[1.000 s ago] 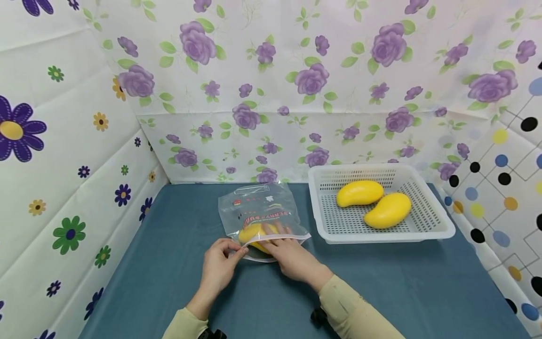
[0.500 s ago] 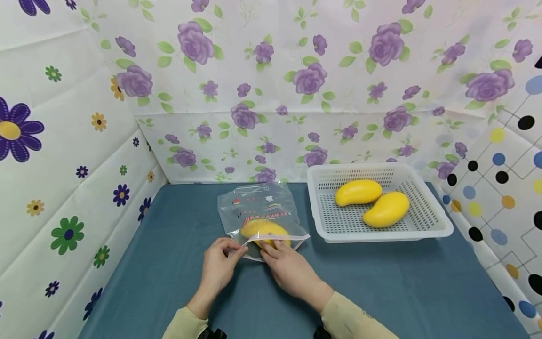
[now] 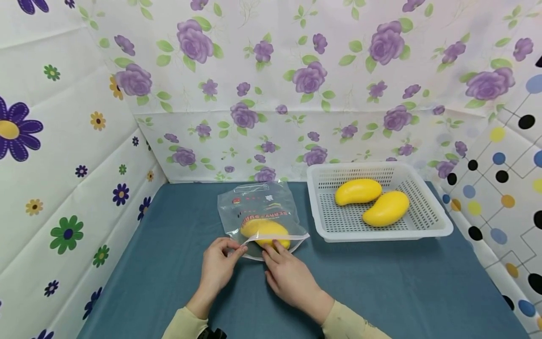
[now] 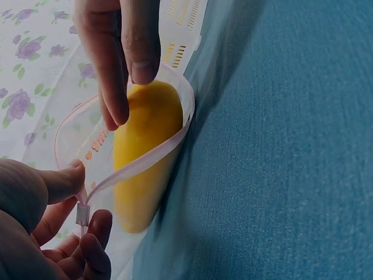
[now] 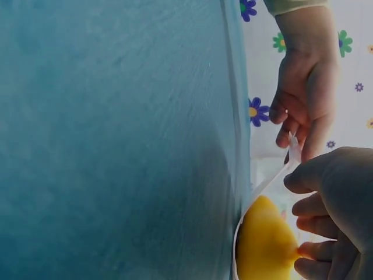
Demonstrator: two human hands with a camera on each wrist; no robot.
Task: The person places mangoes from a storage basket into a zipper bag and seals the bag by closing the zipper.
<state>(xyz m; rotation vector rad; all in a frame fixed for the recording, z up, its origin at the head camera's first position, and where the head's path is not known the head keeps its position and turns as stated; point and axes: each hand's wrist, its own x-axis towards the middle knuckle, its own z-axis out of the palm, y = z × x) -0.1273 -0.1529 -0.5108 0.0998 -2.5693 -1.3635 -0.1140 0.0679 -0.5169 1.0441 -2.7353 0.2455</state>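
A clear zip bag (image 3: 277,193) with red print lies on the table, its mouth toward me and held apart. Inside is a yellow mango (image 3: 263,228), lying crosswise just behind the opening. With thumb and fingers my left hand (image 3: 218,262) pinches the left corner of the bag's mouth, where a small clear slider (image 4: 83,214) shows in the left wrist view. My right hand (image 3: 292,281) is at the mouth, its extended fingertips right at the mango's near side and holding nothing. The left wrist view shows these right fingers (image 4: 140,52) pointing down at the mango's end.
A white perforated basket (image 3: 385,235) stands at the back right, with two more mangoes, one to the left (image 3: 358,191) and one to the right (image 3: 386,209). Blue cloth (image 3: 139,282) covers the table. Flowered sheets (image 3: 271,94) rise behind and at the sides.
My right hand has drawn back out of the bag toward me, leaving the mango inside, which has shifted slightly right. The left hand has kept its pinch on the bag's corner.
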